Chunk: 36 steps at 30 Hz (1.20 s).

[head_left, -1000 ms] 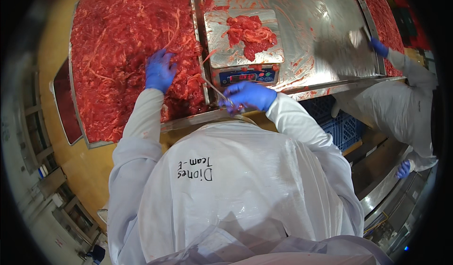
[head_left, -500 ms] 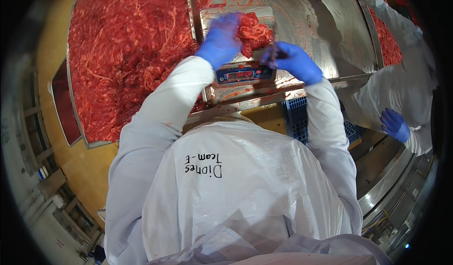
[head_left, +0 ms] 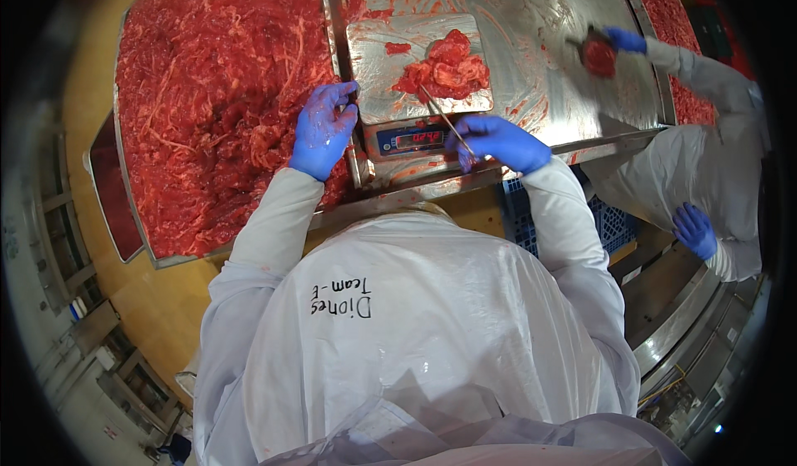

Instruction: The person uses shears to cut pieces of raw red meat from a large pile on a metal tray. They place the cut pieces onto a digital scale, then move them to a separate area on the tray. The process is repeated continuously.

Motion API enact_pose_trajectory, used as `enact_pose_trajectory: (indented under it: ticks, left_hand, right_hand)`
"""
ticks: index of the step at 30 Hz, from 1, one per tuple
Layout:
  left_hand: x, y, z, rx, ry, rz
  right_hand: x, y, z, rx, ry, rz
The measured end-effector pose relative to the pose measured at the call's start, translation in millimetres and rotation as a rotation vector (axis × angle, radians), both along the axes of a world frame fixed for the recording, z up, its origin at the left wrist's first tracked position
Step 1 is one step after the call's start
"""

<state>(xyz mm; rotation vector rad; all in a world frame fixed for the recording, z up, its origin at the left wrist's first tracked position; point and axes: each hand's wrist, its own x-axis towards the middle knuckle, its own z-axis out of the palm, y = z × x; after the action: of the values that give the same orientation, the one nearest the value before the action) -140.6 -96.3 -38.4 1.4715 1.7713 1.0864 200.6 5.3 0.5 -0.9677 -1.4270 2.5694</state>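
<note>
One clump of red meat (head_left: 455, 74) lies on the right half of the scale plate (head_left: 372, 72), close to its right edge, and I mind it from my remote seat. In the right hand (head_left: 502, 144) the grip is clenched around a thin tool (head_left: 444, 120), its tip pointing far and left at the clump; I cannot tell whether they touch. The left hand (head_left: 324, 134) is over the right side of the left meat mass (head_left: 216, 109), its grip relaxed, with nothing visible in it. To work well at the scale, I'd keep both hands and the tool off the plate whenever the display (head_left: 418, 140) is read, and keep the clump wholly on the plate. Counting: one scale plate, one display, one tool, one clump, one loose scrap (head_left: 398, 48) on the plate, and two large meat masses, the second (head_left: 656, 26) at far right. Two co-worker's hands show: the far hand (head_left: 625, 40) with one blurred dark-red piece (head_left: 599, 58) above the steel bench (head_left: 531, 30), and the near hand (head_left: 695, 229) hanging low.
</note>
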Motion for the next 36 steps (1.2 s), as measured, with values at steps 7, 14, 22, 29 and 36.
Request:
enact_pose_trajectory:
  ticks: [7, 14, 22, 29, 36]
  left_hand:
    - [-22, -14, 6, -0.045, -0.038, 0.022]
    - [-23, -25, -2, -0.007, -0.013, 0.023]
    - [-38, -37, -39, -0.13, -0.445, 0.161]
    - [-38, -62, 49, -0.151, 0.575, -0.035]
    - [-125, -113, -34, -0.328, 0.685, 0.044]
  right_hand:
    - [-16, -4, 8, -0.017, -0.047, -0.043]
    - [-38, -27, -23, 0.022, -0.004, -0.08]
    - [-138, -55, 36, 0.951, 0.11, 0.079]
    - [-78, 78, -4, 1.049, -0.513, -0.757]
    - [49, 4, -120, 0.812, -0.696, -0.659]
